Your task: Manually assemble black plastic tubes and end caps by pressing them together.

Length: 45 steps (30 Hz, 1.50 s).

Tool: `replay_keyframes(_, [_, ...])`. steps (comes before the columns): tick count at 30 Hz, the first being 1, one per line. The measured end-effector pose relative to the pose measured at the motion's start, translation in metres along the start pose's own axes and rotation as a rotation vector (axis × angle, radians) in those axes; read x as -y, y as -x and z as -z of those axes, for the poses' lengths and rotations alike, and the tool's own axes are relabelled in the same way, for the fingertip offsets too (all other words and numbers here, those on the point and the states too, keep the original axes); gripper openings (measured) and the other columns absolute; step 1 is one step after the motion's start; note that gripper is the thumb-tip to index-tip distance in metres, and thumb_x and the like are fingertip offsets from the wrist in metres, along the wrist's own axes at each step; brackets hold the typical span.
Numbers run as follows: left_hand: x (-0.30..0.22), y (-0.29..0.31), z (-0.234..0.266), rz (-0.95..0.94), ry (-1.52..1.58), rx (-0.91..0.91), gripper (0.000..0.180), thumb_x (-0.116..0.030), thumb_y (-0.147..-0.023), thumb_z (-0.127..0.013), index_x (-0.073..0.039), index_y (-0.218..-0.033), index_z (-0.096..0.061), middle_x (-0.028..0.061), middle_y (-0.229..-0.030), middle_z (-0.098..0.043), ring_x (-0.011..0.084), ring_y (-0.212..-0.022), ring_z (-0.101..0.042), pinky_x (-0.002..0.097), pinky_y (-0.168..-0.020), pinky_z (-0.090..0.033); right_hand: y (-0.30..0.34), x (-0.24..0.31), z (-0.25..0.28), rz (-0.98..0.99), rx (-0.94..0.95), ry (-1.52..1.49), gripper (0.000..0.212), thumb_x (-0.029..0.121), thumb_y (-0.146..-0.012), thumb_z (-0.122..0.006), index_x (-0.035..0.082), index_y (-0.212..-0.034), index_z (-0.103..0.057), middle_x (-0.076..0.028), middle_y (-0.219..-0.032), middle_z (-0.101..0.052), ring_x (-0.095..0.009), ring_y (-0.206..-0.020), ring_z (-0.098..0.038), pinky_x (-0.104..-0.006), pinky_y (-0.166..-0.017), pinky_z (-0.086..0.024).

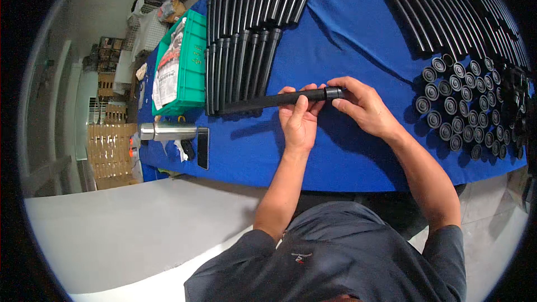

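A long black tube [260,102] lies roughly level above the blue cloth, its free end pointing left. My left hand [300,126] is closed round it near its right end, thumb on top and fingers behind. At that end sits a wider black end cap [334,93] with a shiny ring. My right hand [369,111] pinches this cap between thumb and forefinger; its other fingers are partly hidden. To the right stands a cluster of round black caps [465,109] with ringed faces. Several similar capped tubes [241,50] lie side by side to the left.
Plain black tubes [428,17] lie at the far right on the blue tablecloth [347,28]. Left of the capped tubes are a green crate [193,64] with a printed bag, a steel flask [168,131] and a phone [203,148]. Cardboard [113,154] stands beyond the table.
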State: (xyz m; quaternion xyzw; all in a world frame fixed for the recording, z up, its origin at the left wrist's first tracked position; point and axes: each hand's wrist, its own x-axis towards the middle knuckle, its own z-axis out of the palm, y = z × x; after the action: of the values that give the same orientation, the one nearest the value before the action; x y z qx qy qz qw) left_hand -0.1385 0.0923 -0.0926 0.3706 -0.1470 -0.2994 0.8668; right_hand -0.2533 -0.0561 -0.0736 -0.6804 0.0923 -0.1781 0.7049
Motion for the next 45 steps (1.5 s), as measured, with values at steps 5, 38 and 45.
replay_keyframes(5, [0.002, -0.001, -0.004, -0.011, -0.003, 0.018, 0.028, -0.006, -0.094, -0.060, -0.016, -0.118, -0.050, 0.0183, -0.115, -0.066, 0.0370, -0.111, -0.063, 0.0466, -0.095, -0.055, -0.001, -0.003, 0.003, 0.072, -0.018, 0.166, 0.037, 0.006, -0.086, -0.066, 0.002, -0.122, -0.058, -0.010, -0.099, -0.061, -0.016, -0.081, -0.059, -0.0305, -0.074, -0.050])
replay_keyframes(38, [0.008, 0.016, -0.012, -0.027, 0.025, -0.140, 0.029, -0.002, -0.089, -0.067, -0.011, -0.111, -0.051, 0.0189, -0.109, -0.067, 0.0317, -0.103, -0.067, 0.0430, -0.089, -0.058, 0.002, 0.005, -0.008, 0.099, 0.015, 0.382, 0.036, 0.009, -0.086, -0.068, 0.001, -0.120, -0.060, -0.016, -0.103, -0.066, -0.029, -0.093, -0.065, -0.0346, -0.080, -0.052])
replay_keyframes(45, [0.005, 0.037, -0.019, 0.043, -0.032, -0.284, 0.028, -0.015, -0.091, -0.069, -0.005, -0.112, -0.053, 0.0133, -0.104, -0.066, 0.0266, -0.101, -0.066, 0.0372, -0.085, -0.057, 0.003, -0.002, -0.011, 0.112, 0.063, 0.194, 0.044, 0.012, -0.079, -0.076, 0.002, -0.119, -0.062, -0.009, -0.097, -0.065, -0.017, -0.086, -0.063, -0.0308, -0.074, -0.052])
